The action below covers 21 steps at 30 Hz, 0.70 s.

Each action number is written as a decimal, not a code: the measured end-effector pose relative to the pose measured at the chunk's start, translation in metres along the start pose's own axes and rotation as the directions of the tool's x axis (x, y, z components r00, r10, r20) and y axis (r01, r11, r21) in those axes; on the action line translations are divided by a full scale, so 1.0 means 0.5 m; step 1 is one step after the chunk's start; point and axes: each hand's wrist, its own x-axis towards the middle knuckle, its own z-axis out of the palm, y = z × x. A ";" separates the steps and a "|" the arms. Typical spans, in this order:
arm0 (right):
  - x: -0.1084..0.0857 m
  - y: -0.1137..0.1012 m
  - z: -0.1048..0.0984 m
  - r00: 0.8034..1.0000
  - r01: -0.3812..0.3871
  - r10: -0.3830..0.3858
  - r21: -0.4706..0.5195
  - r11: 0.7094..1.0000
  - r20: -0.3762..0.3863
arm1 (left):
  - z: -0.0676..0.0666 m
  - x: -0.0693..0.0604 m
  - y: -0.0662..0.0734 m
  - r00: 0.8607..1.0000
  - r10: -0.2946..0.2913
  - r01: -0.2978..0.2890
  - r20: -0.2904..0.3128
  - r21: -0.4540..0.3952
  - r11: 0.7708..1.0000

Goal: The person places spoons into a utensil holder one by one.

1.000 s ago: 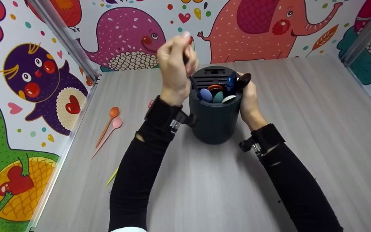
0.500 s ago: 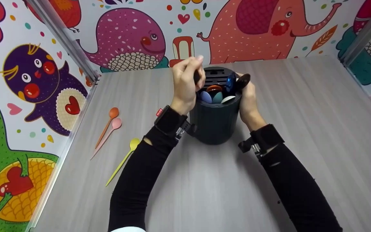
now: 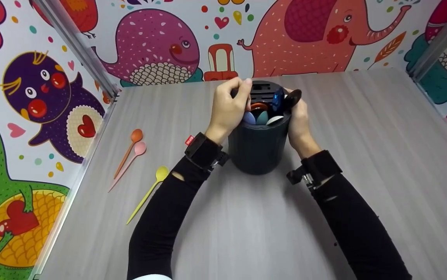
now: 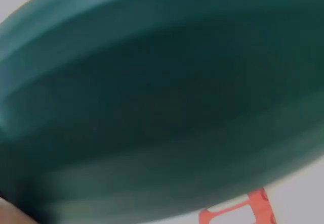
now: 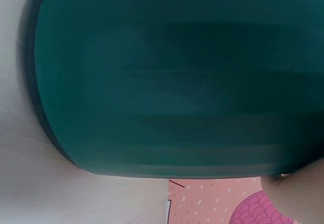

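A dark green-grey utensil holder (image 3: 258, 149), round with a slotted top, stands upright on the table. Several utensil heads show in its opening: a blue one (image 3: 249, 118), a teal one (image 3: 262, 118), a white one (image 3: 275, 120) and a dark brown spoon (image 3: 294, 98). My right hand (image 3: 299, 126) grips the holder's right side, its fingers mostly hidden behind. At the left rim my left hand (image 3: 226, 107) is curled round a dark utensil (image 3: 234, 92), mostly hidden by the fingers. Both wrist views are filled by the holder's wall (image 4: 167, 92).
Left of the holder, an orange spoon (image 3: 136, 135), a pink spoon (image 3: 140, 148) and a yellow spoon (image 3: 161, 173) lie apart on the grey table (image 3: 266, 233). Cartoon-printed panels (image 3: 161, 42) wall in the back and sides.
My left hand has come down and to the right, from above the holder to its left rim, with the dark utensil. The yellow spoon is uncovered. My right hand stays put.
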 end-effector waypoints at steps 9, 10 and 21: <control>-0.004 0.000 0.000 1.000 -0.005 0.005 0.014 1.000 0.013 | -0.006 -0.017 -0.019 1.000 0.007 -0.010 0.026 0.151 0.989; -0.005 0.000 0.000 1.000 0.000 0.000 0.016 1.000 0.010 | -0.006 -0.019 -0.020 1.000 0.015 -0.019 0.022 0.169 0.985; -0.002 0.004 -0.001 1.000 0.016 -0.016 -0.004 1.000 -0.011 | 0.003 -0.028 -0.028 0.995 0.098 -0.100 0.028 0.437 0.894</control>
